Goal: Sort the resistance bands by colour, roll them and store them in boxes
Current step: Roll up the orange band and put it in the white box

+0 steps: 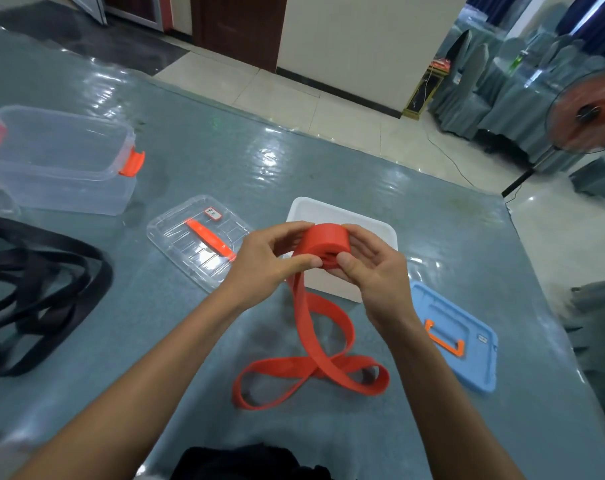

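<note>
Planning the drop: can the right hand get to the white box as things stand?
Probably yes. The white box sits open just beyond the right hand, with nothing between; the blue lid lies aside. But it and the left hand grip the red band, whose unrolled tail trails on the table.

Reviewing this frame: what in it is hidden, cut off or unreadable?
Head view, the only one:
- White box: its inside is hidden behind the left hand, the right hand and the red band they hold.
- Label on the clear lid: too small to read.
- Black bands: cut by the left edge, so their number is unclear.
- Fan: blurred.
</note>
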Demonstrator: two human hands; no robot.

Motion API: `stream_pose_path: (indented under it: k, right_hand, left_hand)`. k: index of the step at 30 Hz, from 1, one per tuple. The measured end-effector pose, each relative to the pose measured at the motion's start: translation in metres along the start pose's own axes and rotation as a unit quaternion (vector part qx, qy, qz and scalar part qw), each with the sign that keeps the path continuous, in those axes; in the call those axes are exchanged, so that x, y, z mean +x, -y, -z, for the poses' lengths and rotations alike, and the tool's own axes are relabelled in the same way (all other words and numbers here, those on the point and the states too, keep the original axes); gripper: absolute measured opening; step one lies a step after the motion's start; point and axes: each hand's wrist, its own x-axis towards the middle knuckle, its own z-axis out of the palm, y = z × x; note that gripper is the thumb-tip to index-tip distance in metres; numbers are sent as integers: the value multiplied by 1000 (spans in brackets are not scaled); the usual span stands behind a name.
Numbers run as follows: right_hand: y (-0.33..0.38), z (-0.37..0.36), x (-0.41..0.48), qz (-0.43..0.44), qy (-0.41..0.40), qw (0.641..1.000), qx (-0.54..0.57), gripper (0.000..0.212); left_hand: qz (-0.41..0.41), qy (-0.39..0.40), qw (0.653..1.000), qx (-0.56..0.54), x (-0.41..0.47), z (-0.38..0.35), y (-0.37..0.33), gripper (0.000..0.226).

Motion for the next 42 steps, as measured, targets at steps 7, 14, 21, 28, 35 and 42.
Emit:
stream_pose_path:
  k: [7, 14, 21, 28, 35, 42]
  right_hand:
    - [-10, -5, -8, -46, 35, 993, 103, 36]
    - [-2, 14, -10, 50, 53, 953, -293, 58]
    - [5, 23, -8, 104, 107, 939, -309, 44]
    - [-3, 17, -15, 19, 7, 1000, 7, 36]
    - [-15, 1, -29, -12, -21, 1000, 14, 32]
    - [2, 17, -14, 107, 111, 930, -335, 44]
  left_hand:
    - [-2, 15, 1000, -14, -6, -5, 4, 41]
    - [-53, 94, 966, 234, -2, 7, -5, 27]
    - [0, 158, 959, 234, 7, 5, -15, 31]
    - [6, -10, 1000, -22, -7, -17, -4, 49]
    - [8, 19, 999, 34, -12, -10, 3, 47]
    - [-75, 135, 955, 253, -3, 0, -13, 47]
